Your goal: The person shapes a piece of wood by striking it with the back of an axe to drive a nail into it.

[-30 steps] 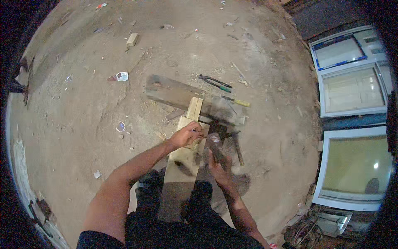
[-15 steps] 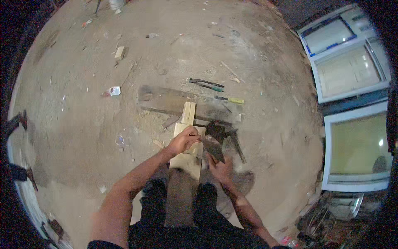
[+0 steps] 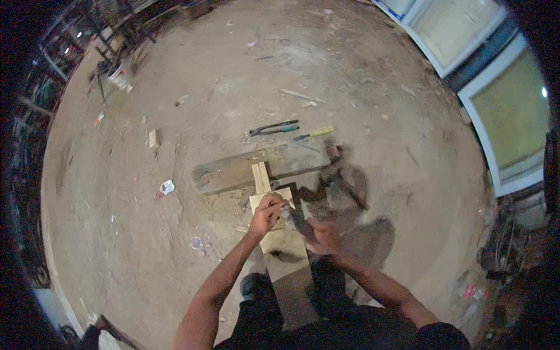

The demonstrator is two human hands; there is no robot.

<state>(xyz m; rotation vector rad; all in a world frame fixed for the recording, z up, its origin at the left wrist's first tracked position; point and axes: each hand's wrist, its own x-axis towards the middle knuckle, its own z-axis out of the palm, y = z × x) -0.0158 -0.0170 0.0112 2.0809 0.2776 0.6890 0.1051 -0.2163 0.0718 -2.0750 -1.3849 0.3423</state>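
Note:
My left hand (image 3: 267, 211) rests fingers-down on a pale wooden board (image 3: 279, 240) that runs from between my feet toward a dark wooden beam (image 3: 262, 166) lying crosswise on the dirt. It seems to pinch something small against the board; what it is cannot be made out. My right hand (image 3: 322, 234) is closed on the handle of a hammer (image 3: 296, 217), whose head sits just right of my left hand. Two narrow pale strips (image 3: 261, 177) lie across the beam just beyond the board's end.
Pliers (image 3: 273, 128) and a yellow-handled screwdriver (image 3: 312, 134) lie on the dirt beyond the beam. A dark tool (image 3: 349, 188) rests right of the board. Framed window panels (image 3: 501, 111) lean at the right. Scrap wood (image 3: 153, 138) and litter (image 3: 167, 186) dot the ground at left.
The view has tilted and shifted so the beam sits more level. Both hands stay at the board, the hammer held close beside my left hand.

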